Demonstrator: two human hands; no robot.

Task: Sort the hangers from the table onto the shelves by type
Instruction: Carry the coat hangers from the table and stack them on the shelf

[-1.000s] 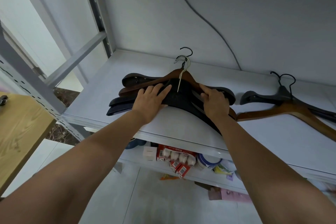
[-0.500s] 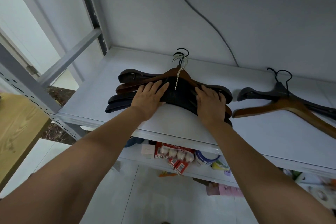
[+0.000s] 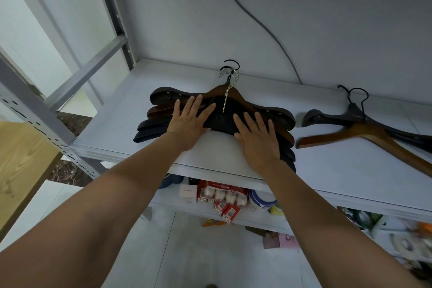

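Note:
A stack of several hangers (image 3: 161, 110), brown wooden and dark ones, lies flat on the white shelf (image 3: 112, 128), hooks pointing to the back wall. My left hand (image 3: 190, 120) rests flat on the stack's left side with straight fingers. My right hand (image 3: 256, 140) lies flat on its right side, fingers spread. To the right, a brown wooden hanger (image 3: 364, 133) lies over a black hanger (image 3: 327, 117), apart from both hands.
A grey shelf post (image 3: 112, 14) and brace stand at the left. A dark cable (image 3: 257, 21) runs down the back wall. The lower shelf holds red packets (image 3: 222, 196), a round tin and small items. A wooden table (image 3: 21, 161) is at the left.
My right hand has gone from gripping the stack's right arm to lying flat with spread fingers. The stack has slid slightly deeper onto the shelf. My left hand has stayed flat.

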